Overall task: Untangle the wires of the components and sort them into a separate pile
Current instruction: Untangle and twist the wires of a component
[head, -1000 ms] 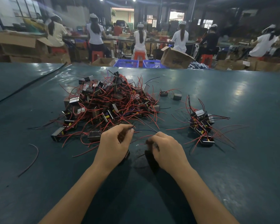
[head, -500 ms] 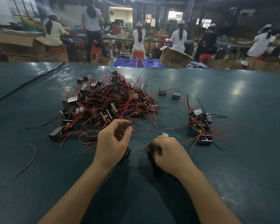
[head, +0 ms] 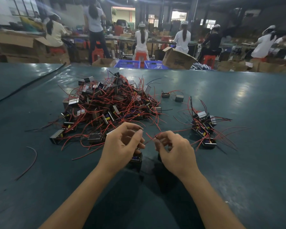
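1. The left hand [head: 124, 144] and right hand [head: 175, 151] hover beside the tangled pile [head: 109, 106] on its near side, mid-bench [head: 238, 171].
2. The left hand's curled fingers [head: 130, 128] seem to hold a component [head: 136, 159]; the right hand's fingers pinch a red wire [head: 149, 140] running crosswise between the hands.
3. The sorted pile [head: 204, 128] lies rightward, nearer the right hand

A dark teal table [head: 238, 179] fills the foreground, with a black strip [head: 28, 83] lying across its far left part. Beyond its far edge, two blue crates [head: 127, 64] stand beside an open cardboard box [head: 177, 59]. Workers [head: 182, 38] in white caps sit on red stools [head: 142, 55] at long benches.
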Tool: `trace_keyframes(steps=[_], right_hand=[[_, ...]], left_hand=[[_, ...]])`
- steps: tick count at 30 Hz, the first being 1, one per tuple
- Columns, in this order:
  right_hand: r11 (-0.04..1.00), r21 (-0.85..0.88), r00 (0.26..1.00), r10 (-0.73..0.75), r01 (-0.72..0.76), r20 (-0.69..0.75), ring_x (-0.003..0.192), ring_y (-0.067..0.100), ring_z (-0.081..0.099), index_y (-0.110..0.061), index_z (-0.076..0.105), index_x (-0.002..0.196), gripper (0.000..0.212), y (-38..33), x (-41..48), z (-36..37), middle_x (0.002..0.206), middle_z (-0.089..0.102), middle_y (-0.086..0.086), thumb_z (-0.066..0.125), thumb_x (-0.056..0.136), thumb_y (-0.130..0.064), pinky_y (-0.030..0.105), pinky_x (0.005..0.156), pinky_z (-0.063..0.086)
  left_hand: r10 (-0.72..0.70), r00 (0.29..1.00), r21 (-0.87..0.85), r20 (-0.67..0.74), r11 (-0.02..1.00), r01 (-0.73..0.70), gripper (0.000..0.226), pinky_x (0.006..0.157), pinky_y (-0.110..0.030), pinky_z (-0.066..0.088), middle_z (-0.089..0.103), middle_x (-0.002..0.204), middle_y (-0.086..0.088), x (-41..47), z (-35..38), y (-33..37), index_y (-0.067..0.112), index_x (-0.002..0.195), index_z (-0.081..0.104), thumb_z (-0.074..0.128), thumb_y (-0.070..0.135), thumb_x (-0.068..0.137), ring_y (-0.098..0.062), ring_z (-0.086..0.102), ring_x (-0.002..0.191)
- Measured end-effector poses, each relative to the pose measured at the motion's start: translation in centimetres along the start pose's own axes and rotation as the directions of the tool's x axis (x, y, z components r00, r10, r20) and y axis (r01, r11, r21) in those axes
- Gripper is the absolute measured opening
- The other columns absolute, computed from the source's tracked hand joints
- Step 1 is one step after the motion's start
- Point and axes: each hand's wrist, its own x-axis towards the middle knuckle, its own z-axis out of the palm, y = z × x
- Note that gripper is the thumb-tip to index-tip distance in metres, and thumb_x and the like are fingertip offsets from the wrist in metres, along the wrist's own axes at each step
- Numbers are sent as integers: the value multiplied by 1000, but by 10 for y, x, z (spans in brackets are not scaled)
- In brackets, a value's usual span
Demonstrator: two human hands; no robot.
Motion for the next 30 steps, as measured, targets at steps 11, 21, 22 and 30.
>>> trace_keyframes(steps=[11, 21, 22, 30], right_hand=[[906, 384, 983, 185, -179, 22, 71, 0, 67, -26, 67, 90, 19, 6, 2, 9, 73, 71, -11, 72, 85, -9, 12, 64, 50], [863, 498, 996, 58, -82, 64, 78, 10, 68, -39, 67, 97, 39, -11, -5, 18, 84, 72, -13, 64, 89, -1, 23, 71, 54], [863, 500, 997, 47, -70, 58, 79, 10, 68, -38, 68, 98, 38, -11, -5, 18, 86, 72, -14, 63, 90, -1, 22, 71, 54], [870, 492, 999, -3, -23, 52, 78, 9, 68, -22, 72, 105, 26, -10, -6, 17, 83, 72, -12, 65, 89, -3, 16, 70, 51]], left_hand=[[-123, 977, 138, 177, 985, 99, 10, 79, -54, 56, 74, 90, -11, -3, 5, -2, 15, 89, 60, 61, 23, 94, -32, 70, 88], [-185, 982, 80, 49, 980, 180, 3, 51, -29, 58, 72, 83, 6, 2, 5, -2, 14, 95, 64, 61, 14, 94, -19, 72, 62], [-178, 983, 82, 52, 981, 173, 4, 49, -28, 57, 71, 83, 10, 1, 5, -2, 15, 96, 64, 61, 13, 94, -19, 72, 60], [-160, 987, 95, 22, 983, 158, 5, 44, -28, 53, 68, 73, 4, 0, 7, 2, 22, 95, 65, 66, 21, 90, -23, 69, 51]])
